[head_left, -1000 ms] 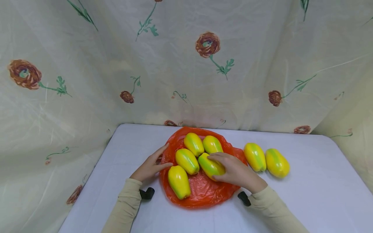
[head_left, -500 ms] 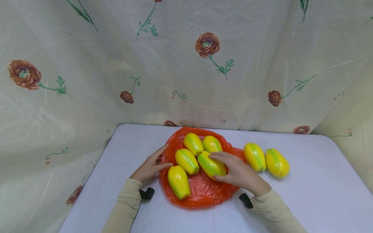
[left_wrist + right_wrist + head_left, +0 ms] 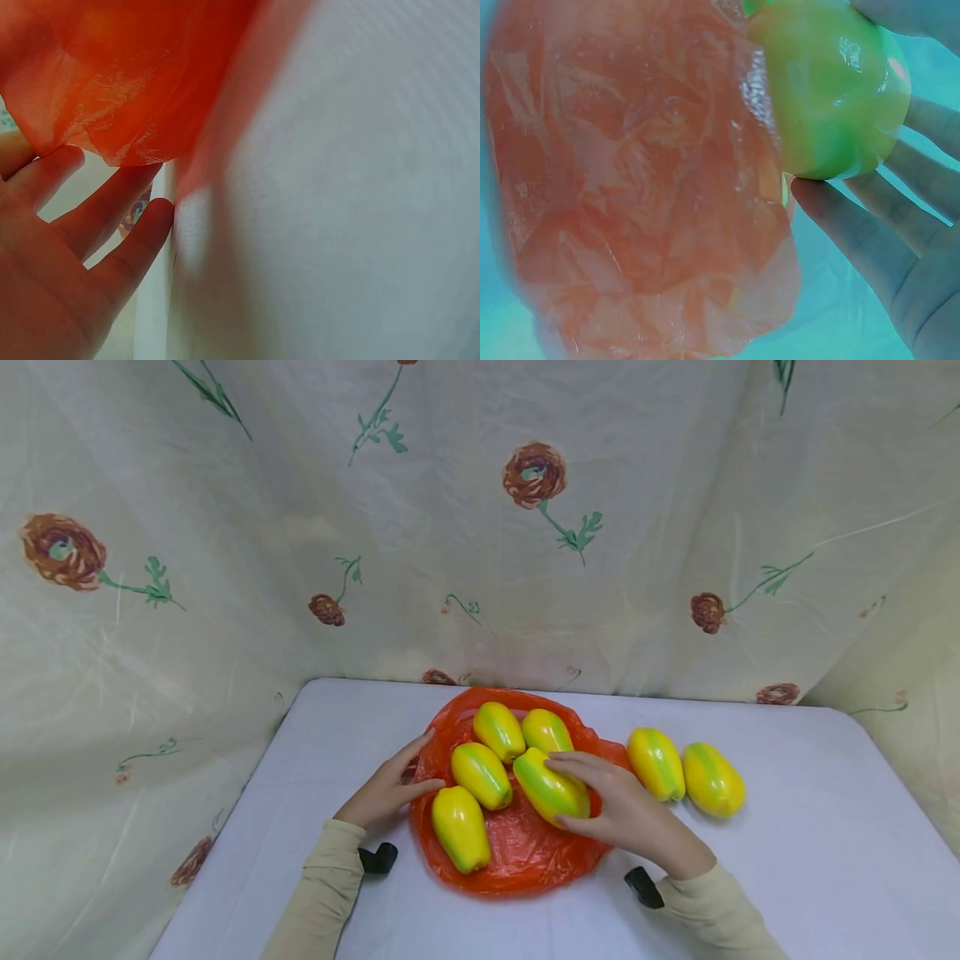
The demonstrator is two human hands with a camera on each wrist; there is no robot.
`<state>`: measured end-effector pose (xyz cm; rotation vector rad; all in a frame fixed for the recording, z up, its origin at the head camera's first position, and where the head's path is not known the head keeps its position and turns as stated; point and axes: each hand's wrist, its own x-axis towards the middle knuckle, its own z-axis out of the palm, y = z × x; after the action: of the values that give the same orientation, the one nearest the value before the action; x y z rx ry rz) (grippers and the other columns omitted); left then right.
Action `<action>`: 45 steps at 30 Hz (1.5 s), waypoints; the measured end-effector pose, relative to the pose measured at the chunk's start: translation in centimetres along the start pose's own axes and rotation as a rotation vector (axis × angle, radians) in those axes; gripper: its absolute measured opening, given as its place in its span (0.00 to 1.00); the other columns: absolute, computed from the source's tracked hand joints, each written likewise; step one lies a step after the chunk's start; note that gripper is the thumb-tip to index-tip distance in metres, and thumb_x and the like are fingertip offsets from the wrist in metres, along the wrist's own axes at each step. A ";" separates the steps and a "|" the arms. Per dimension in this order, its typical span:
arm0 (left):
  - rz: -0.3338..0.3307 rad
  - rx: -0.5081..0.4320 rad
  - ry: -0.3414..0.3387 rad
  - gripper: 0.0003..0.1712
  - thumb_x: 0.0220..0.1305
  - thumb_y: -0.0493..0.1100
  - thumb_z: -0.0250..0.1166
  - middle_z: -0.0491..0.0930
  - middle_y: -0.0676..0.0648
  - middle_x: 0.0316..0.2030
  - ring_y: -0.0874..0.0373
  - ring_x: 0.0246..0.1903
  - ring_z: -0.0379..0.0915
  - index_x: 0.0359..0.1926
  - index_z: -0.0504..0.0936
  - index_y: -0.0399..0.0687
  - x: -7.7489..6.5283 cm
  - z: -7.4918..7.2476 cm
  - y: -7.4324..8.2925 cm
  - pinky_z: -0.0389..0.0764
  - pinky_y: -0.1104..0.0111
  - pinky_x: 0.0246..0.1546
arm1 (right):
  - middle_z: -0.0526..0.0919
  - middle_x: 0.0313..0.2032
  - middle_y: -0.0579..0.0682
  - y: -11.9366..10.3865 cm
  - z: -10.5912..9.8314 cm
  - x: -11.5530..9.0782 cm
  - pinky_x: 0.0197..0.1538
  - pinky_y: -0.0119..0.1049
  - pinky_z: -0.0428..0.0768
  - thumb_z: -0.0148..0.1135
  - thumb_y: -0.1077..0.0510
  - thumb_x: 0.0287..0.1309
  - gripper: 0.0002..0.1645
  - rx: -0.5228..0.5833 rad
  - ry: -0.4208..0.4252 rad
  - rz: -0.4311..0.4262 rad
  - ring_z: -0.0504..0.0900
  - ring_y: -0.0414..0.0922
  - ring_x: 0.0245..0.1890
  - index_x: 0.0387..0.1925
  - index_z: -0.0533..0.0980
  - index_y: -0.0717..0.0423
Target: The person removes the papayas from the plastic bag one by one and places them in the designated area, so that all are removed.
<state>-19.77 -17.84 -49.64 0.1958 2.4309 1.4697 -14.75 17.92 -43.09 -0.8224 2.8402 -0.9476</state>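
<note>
A red plastic bag (image 3: pixel 517 852) lies spread wide on the table in the head view, with several yellow-green papayas (image 3: pixel 459 829) in it. My right hand (image 3: pixel 633 814) holds one papaya (image 3: pixel 551 785) at the bag's right side, thumb and fingers round its near end. In the right wrist view that papaya (image 3: pixel 832 90) sits against the spread fingertips, beside the bag (image 3: pixel 645 172). My left hand (image 3: pixel 386 789) is at the bag's left rim, fingers apart. In the left wrist view its fingertips touch the bag's edge (image 3: pixel 150 142).
Two more papayas, a nearer-to-bag one (image 3: pixel 656 764) and an outer one (image 3: pixel 714 780), lie on the white table (image 3: pixel 810 860) to the right. A flowered curtain (image 3: pixel 450 527) hangs behind and along the sides.
My right hand has shifted a little to the right, and the papaya in it has moved the same way, away from the others. The left hand and bag have stayed put.
</note>
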 end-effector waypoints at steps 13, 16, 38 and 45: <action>0.002 -0.004 0.000 0.48 0.66 0.57 0.71 0.56 0.56 0.81 0.48 0.80 0.54 0.80 0.55 0.79 -0.1 0.1 -0.1 0.67 0.45 0.75 | 0.78 0.68 0.50 -0.2 -0.6 -1.5 0.62 0.54 0.83 0.78 0.53 0.56 0.39 0.025 0.040 -0.026 0.78 0.54 0.66 0.69 0.75 0.45; 0.004 -0.003 0.000 0.48 0.66 0.56 0.71 0.56 0.56 0.81 0.48 0.80 0.53 0.80 0.55 0.79 -0.1 0.1 -0.1 0.67 0.45 0.75 | 0.78 0.68 0.50 -0.3 -0.6 -1.9 0.61 0.53 0.84 0.78 0.52 0.56 0.39 0.033 0.041 -0.024 0.79 0.54 0.65 0.69 0.75 0.45; 0.003 0.003 -0.002 0.48 0.66 0.57 0.71 0.56 0.56 0.81 0.48 0.79 0.54 0.80 0.55 0.79 0.0 0.1 -0.1 0.68 0.46 0.75 | 0.78 0.68 0.45 0.4 -1.3 -4.1 0.59 0.49 0.86 0.81 0.54 0.52 0.42 0.004 0.100 0.010 0.80 0.50 0.65 0.68 0.75 0.40; 0.007 0.006 0.001 0.48 0.66 0.57 0.71 0.57 0.56 0.81 0.48 0.79 0.56 0.80 0.55 0.78 0.0 0.0 -0.1 0.69 0.47 0.74 | 0.80 0.67 0.46 0.7 -2.0 -4.9 0.59 0.53 0.85 0.81 0.50 0.52 0.41 -0.026 0.110 0.035 0.79 0.52 0.65 0.68 0.75 0.41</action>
<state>-19.78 -17.86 -49.74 0.2047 2.4382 1.4657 -11.25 21.88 -42.48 -0.7418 2.9553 -0.9841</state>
